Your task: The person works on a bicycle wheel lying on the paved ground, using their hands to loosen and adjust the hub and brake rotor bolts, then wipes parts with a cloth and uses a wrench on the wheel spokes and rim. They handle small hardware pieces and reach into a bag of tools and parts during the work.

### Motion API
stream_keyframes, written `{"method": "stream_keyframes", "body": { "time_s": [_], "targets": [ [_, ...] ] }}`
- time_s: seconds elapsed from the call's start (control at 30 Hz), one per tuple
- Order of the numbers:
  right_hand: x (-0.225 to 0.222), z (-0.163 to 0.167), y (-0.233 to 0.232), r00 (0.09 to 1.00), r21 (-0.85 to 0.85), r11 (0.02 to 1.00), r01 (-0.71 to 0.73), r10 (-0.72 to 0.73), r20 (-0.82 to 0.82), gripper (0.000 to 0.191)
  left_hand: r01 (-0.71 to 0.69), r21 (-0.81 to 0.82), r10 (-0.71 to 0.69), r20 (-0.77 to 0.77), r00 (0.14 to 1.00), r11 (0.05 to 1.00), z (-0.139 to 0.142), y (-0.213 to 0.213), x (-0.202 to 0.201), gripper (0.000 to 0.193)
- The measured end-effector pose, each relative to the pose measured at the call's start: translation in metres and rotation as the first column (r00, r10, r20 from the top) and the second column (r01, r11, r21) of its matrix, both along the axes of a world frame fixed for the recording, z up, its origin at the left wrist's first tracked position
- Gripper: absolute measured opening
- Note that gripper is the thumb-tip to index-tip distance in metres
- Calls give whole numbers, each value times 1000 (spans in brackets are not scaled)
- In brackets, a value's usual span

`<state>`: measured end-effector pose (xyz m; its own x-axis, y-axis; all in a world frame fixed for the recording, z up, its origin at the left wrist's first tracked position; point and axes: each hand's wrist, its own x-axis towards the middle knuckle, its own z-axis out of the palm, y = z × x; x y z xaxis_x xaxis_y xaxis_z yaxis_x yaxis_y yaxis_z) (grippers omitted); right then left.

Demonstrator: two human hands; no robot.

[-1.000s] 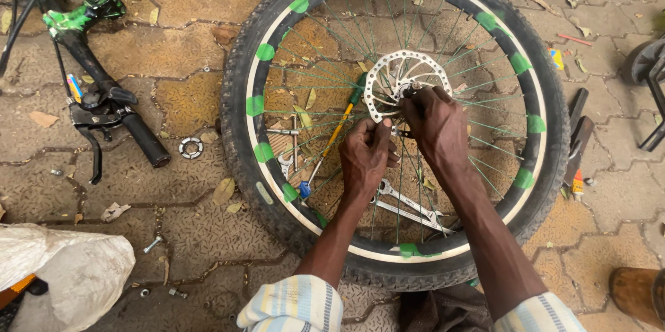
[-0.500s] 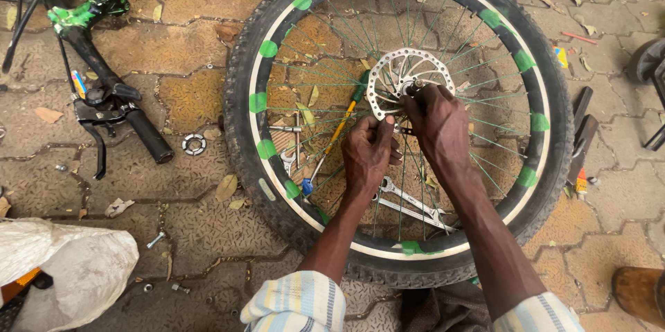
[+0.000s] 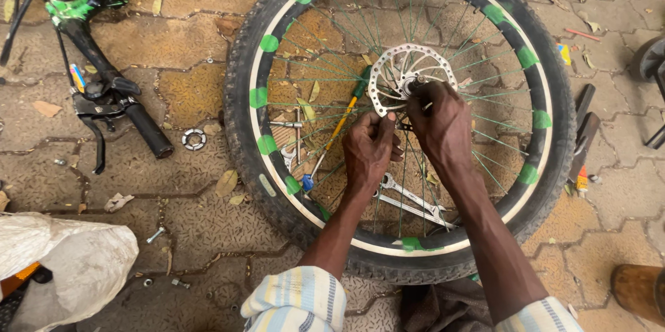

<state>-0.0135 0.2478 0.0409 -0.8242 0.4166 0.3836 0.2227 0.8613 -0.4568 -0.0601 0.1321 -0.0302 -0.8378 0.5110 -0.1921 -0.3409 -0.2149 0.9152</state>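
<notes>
**Both hands at the hub of a bike wheel**

Bike wheel (image 3: 402, 117) lies flat on the paved ground, black tyre, white rim w/ green patches. Silver brake disc (image 3: 402, 79) sits at its centre. Right hand (image 3: 440, 124) curls over the hub at the disc's lower right edge, fingers closed on sth there; can't tell what. Left hand (image 3: 370, 148) just beside it, fingers bunched, pinching near the spokes below the disc. Screwdriver (image 3: 336, 131) w/ green handle lies under the spokes, left of the hands; spanners (image 3: 412, 200) below them. Handlebar w/ brake lever (image 3: 118, 107) well apart, far left.
</notes>
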Motion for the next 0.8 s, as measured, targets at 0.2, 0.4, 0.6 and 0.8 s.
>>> {"method": "stream_keyframes", "body": {
  "time_s": [0.2, 0.4, 0.6, 0.8],
  "targets": [
    [1, 0, -1, 989, 34, 994, 104, -107, 102, 26, 1, 0, -1, 36, 999, 1000, 0, 2, 0, 34],
    [1, 0, -3, 996, 93, 993, 75, -80, 42, 23, -7, -6, 7, 33, 999, 1000, 2, 1, 1, 37],
    [3, -1, -1, 987, -16, 993, 121, -119, 108, 31, 12, -39, -10, 61, 998, 999, 6, 0, -1, 39],
    [64, 0, -55, 945, -177, 929, 326, -321, 58, 47, -14, -11, 14, 34, 999, 1000, 2, 0, 2, 44]
  ]
}}
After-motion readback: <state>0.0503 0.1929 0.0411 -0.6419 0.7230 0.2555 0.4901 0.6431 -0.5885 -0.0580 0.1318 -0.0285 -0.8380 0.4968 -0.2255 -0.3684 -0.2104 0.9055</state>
